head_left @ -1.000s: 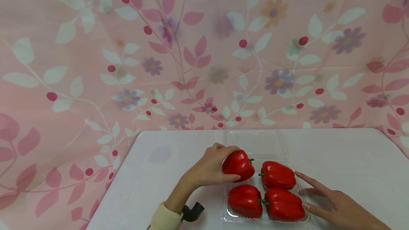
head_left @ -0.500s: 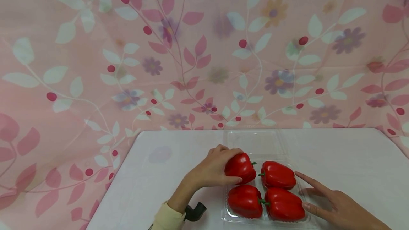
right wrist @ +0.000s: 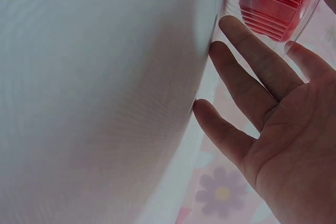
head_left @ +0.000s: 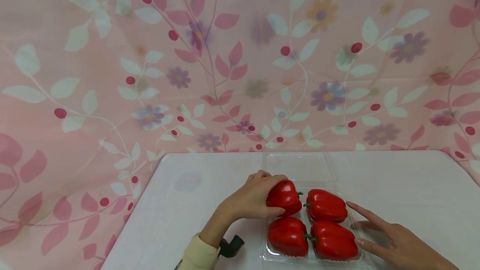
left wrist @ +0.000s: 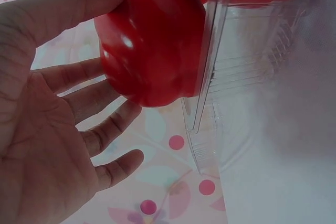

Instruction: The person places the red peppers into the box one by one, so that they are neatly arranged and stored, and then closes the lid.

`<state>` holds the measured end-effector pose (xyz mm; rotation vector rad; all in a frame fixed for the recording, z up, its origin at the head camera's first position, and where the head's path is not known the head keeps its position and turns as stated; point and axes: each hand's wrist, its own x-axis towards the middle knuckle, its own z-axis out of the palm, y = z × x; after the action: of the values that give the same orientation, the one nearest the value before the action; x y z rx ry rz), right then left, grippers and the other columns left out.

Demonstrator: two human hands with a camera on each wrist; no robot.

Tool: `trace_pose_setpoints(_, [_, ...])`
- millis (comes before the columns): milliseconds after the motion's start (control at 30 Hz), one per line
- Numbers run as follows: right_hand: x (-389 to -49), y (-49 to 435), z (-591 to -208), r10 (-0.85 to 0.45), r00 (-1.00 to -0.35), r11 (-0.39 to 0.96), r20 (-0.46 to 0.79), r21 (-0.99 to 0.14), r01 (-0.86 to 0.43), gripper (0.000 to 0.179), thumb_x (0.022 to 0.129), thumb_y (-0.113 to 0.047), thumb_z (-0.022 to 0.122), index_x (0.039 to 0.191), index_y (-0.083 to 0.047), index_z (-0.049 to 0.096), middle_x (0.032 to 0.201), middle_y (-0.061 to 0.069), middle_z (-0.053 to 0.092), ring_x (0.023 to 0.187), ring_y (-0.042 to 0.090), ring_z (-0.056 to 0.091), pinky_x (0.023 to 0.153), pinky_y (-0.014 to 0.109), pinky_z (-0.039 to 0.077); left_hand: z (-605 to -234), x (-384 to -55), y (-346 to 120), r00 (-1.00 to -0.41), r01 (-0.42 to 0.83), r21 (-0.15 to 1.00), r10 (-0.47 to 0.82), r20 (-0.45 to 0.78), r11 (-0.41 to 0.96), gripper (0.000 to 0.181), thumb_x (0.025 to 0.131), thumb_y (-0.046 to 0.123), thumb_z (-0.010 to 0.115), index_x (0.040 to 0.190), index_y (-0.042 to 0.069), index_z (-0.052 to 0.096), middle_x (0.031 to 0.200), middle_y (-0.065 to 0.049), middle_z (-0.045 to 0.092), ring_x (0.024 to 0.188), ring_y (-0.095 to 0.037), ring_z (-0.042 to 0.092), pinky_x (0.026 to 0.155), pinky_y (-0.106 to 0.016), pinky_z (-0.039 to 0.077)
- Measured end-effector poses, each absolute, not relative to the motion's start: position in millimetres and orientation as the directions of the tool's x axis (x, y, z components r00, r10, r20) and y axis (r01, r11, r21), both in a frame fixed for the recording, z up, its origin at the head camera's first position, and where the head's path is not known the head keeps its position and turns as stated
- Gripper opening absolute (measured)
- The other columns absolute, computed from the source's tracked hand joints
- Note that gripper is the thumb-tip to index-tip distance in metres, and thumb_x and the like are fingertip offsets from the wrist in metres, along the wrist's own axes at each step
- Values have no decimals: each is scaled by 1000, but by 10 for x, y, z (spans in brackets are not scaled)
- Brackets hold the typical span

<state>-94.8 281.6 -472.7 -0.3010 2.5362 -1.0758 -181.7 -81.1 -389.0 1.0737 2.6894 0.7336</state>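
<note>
My left hand (head_left: 252, 198) holds a red bell pepper (head_left: 286, 198) between thumb and fingers at the back left of a clear plastic clamshell container (head_left: 267, 257). In the left wrist view this bell pepper (left wrist: 157, 45) sits partly below the container's rim line, stem side away. Three more red peppers lie in the container: front left (head_left: 287, 236), back right (head_left: 327, 206) and front right (head_left: 334, 240), green stems toward the middle. On the container's right side rests my right hand (head_left: 399, 243), fingers spread and fairly straight, its thumb tip beside the front right pepper.
The container's clear lid (head_left: 300, 166) lies folded back toward the far edge of the white table (head_left: 195, 220). A black curved piece (head_left: 231, 246) shows by the left wrist. Behind the table hangs a pink floral cloth (head_left: 240, 61).
My left hand has shifted slightly right and downward in the head view, bringing its bell pepper into the back left spot. The right hand and the other peppers stay where they were.
</note>
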Motion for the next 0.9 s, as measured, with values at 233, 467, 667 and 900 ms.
trace_pose_setpoints(233, [-942, 2814, -4723, -337, -914, 692, -226, -718, -78, 88, 89, -41, 69, 157, -20, 18, 124, 17, 62, 108, 41, 60, 63, 60, 54, -3889, -1826, -808, -718, 628, 462, 695, 34, 626, 68, 79, 34, 80, 138, 21, 49, 124, 9, 58, 118, -11, 43, 93, -36, 47])
trace_pose_setpoints(467, [-948, 2810, -4726, -340, -913, 699, -225, -710, -86, 88, 88, -42, 69, 157, -20, 18, 124, 18, 62, 108, 41, 61, 62, 60, 54, -3904, -1832, -834, -690, 665, 453, 720, 71, 593, 66, 80, 34, 79, 139, 24, 51, 126, 10, 59, 118, -11, 43, 96, -37, 43])
trace_pose_setpoints(667, [-939, 2811, -4726, -331, -918, 697, -220, -712, -81, 88, 89, -42, 69, 157, -21, 18, 124, 16, 62, 108, 42, 60, 62, 60, 54, -3913, -1832, -866, -697, 661, 454, 713, 76, 598, 67, 80, 36, 79, 141, 27, 52, 130, 7, 58, 119, -11, 43, 98, -38, 42])
trace_pose_setpoints(900, [-934, 2818, -4734, -339, -916, 691, -216, -717, -86, 87, 89, -41, 69, 157, -21, 18, 125, 17, 62, 108, 43, 60, 62, 60, 54, -3948, -1839, -872, -690, 667, 456, 720, 78, 590, 67, 82, 36, 78, 142, 26, 51, 130, 4, 58, 119, -11, 43, 97, -37, 42])
